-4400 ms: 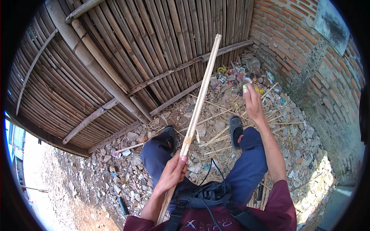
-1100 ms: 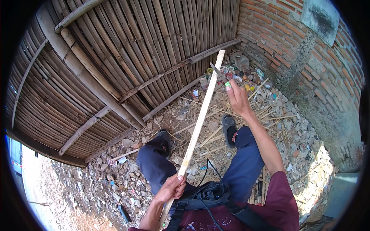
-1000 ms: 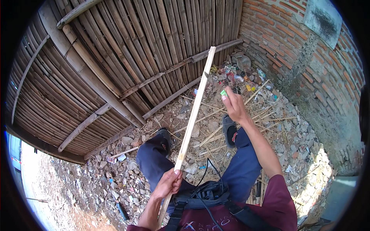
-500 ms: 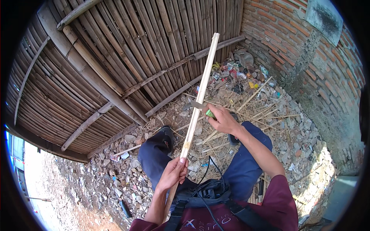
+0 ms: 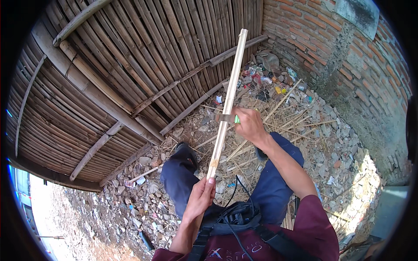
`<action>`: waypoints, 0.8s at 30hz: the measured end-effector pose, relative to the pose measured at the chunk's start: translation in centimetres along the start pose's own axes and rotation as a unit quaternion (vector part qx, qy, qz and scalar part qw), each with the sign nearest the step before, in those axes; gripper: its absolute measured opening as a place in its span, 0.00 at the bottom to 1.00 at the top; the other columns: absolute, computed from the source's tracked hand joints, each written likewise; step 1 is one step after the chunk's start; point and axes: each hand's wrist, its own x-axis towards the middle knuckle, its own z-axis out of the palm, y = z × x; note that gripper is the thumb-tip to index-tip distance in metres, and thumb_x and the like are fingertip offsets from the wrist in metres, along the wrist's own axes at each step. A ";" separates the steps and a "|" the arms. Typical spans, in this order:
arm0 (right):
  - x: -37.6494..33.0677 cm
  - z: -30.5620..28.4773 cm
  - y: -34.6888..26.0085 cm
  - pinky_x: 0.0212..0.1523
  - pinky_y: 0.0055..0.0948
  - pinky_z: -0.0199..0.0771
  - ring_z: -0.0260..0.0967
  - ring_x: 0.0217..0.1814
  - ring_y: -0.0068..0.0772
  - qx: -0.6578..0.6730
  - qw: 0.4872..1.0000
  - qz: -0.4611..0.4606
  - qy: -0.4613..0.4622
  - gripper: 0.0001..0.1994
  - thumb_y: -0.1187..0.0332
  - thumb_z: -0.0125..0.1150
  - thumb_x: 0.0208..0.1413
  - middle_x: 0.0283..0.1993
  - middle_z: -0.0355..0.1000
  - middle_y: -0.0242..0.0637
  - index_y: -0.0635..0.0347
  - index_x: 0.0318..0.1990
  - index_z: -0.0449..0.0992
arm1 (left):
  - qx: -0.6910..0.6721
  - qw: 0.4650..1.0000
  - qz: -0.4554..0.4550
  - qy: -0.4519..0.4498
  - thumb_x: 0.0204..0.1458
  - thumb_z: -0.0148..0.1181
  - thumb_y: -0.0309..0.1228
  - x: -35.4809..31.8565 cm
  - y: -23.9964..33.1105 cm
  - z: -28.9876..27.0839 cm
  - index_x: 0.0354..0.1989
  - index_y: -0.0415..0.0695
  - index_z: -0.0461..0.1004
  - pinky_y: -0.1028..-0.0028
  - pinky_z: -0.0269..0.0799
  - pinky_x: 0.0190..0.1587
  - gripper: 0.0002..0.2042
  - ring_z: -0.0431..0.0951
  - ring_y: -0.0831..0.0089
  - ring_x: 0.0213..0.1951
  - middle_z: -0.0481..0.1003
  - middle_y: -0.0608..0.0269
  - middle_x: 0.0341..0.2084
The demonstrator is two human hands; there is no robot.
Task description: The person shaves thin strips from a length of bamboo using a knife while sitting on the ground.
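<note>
Two hands busy. Left grip (image 5: 200,195) closed round the lower part of a long, pale, narrow wooden strip (image 5: 218,145) slanting up between navy-trousered legs (image 5: 278,169). Right grip (image 5: 251,125) wrapped on a green-handled metal knife (image 5: 225,118), blade across the strip's middle. Best done at a shallow angle, light pressure, left thumb well below the edge. Far end overlaps brown bamboo-slat wall (image 5: 204,39) in view; contact can't be judged. More room rightward, over stony ground (image 5: 331,148).
</note>
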 end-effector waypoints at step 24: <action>0.3 -0.4 2.5 0.19 0.37 0.73 0.78 0.19 0.40 0.008 0.998 -0.057 -0.015 0.21 0.82 0.53 0.40 0.22 0.80 0.49 0.67 0.41 0.87 | 0.170 0.979 0.074 0.079 0.77 0.45 0.42 -1.9 -0.4 0.9 0.36 0.38 0.70 0.70 0.63 0.25 0.20 0.66 0.78 0.19 0.67 0.67 0.16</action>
